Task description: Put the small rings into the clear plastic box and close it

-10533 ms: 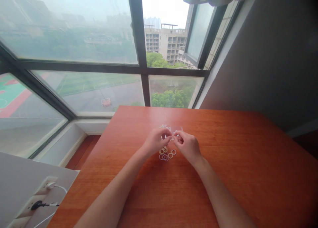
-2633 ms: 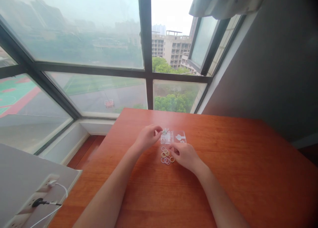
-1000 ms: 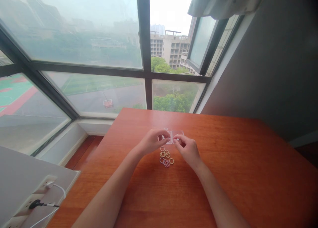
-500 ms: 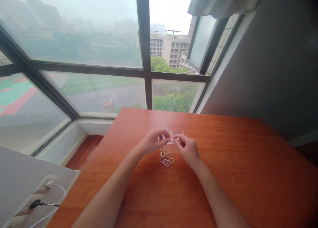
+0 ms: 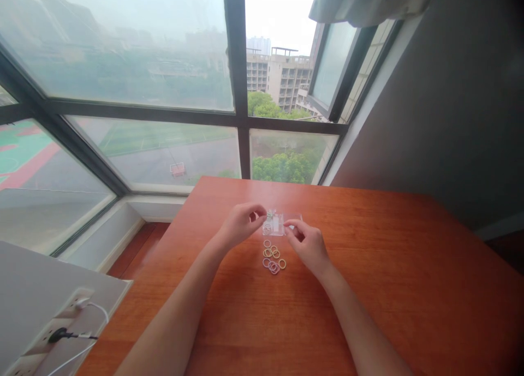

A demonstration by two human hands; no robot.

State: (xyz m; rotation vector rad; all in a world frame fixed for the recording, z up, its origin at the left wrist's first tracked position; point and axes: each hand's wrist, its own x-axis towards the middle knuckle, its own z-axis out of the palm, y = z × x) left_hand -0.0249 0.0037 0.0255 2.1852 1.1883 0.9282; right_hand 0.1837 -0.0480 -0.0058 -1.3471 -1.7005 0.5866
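Note:
A small clear plastic box lies on the table with its lid laid open to the right. Pale hair ties and some greenish bits sit in its left part. My left hand is at the box's left edge, thumb and forefinger drawn together; whether anything is between them is too small to see. With thumb and forefinger, my right hand pinches the box near the hinge side. Just in front of the box lie several loose hair ties, the yellowish ones closer to it and the pink ones nearer to me.
The reddish-brown wooden table spreads out on both sides. Window panes with dark frames rise behind it. At the lower left, plugs and a white cable hang from wall sockets beside the table edge.
My left hand has moved left, off the middle of the box, so the hair ties inside now show. My right hand has stayed nearly still at the box.

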